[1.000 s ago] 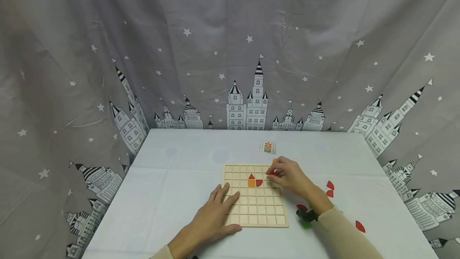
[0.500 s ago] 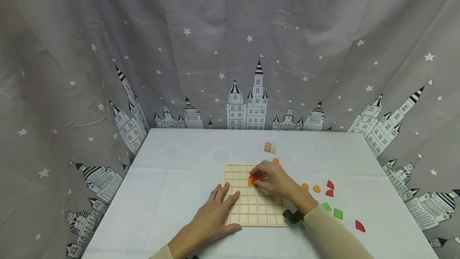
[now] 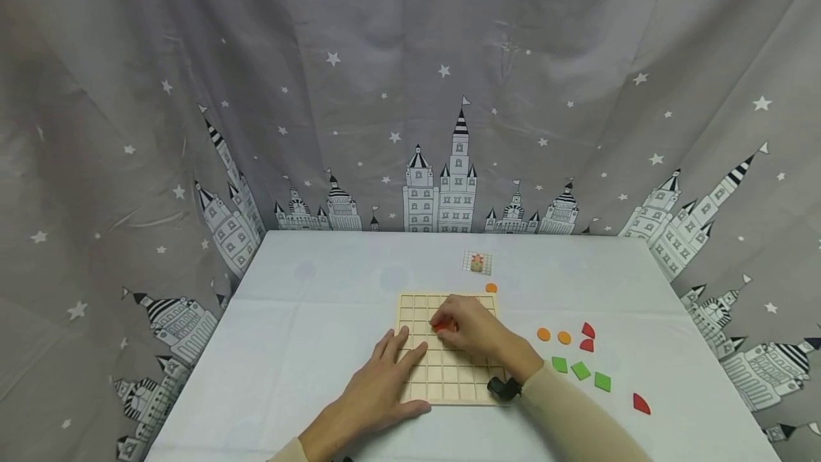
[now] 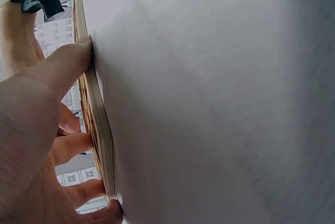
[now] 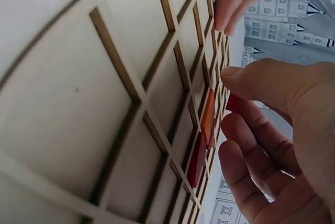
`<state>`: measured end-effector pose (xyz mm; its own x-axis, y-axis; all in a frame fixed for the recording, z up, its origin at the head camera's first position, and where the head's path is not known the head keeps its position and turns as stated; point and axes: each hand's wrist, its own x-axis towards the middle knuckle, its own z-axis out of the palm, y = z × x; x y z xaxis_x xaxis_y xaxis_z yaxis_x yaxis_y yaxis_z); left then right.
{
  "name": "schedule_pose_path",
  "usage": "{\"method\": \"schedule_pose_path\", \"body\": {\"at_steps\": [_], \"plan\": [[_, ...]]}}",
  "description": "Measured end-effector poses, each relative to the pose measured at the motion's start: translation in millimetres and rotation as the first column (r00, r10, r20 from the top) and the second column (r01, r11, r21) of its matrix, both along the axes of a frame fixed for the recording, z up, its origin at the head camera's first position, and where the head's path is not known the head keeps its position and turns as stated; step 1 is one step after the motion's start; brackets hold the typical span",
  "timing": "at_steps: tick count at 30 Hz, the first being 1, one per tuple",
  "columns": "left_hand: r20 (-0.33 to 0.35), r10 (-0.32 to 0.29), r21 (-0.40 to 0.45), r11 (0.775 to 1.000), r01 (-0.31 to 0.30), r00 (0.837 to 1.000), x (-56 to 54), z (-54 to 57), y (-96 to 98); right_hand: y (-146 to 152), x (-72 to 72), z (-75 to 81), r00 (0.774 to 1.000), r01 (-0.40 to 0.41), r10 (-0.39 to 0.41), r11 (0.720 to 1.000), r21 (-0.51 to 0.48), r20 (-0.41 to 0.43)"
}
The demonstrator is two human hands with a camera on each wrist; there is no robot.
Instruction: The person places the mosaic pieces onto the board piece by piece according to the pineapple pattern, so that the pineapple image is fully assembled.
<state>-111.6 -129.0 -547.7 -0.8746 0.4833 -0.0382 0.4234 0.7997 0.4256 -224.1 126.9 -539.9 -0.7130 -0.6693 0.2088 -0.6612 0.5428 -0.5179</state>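
Note:
A wooden grid board lies on the white table. My left hand rests with spread fingers on the board's left part; in the left wrist view its thumb and fingertips lie along the board edge. Over the upper middle cells, my right hand pinches a small red piece between thumb and index finger; its shape is mostly hidden. Beside it in the right wrist view, an orange square and a red quarter-circle sit in the grid.
Right of the board lie orange discs, green squares and red quarter-circles. Another orange disc is just beyond the board's far edge. A small pattern card lies farther back, before a grey castle curtain.
My right hand has carried the red piece leftward from the board's right edge to its upper middle. Green squares and orange discs have come into view beside the forearm. My left hand stays put.

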Motion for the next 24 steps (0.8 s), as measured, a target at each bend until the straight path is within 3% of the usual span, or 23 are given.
{"method": "schedule_pose_path", "body": {"at_steps": [8, 24], "plan": [[-0.016, -0.004, -0.007, 1.000, 0.004, 1.000, 0.3, -0.2, 0.0, -5.1, -1.2, -4.8, 1.000, 0.016, -0.014, 0.998, 0.061, -0.018], [-0.016, -0.009, -0.011, 1.000, 0.008, 1.000, -0.8, -1.5, 1.1, -10.1, -4.5, -7.7, 0.995, 0.098, -0.096, 0.993, 0.063, -0.039]]}}
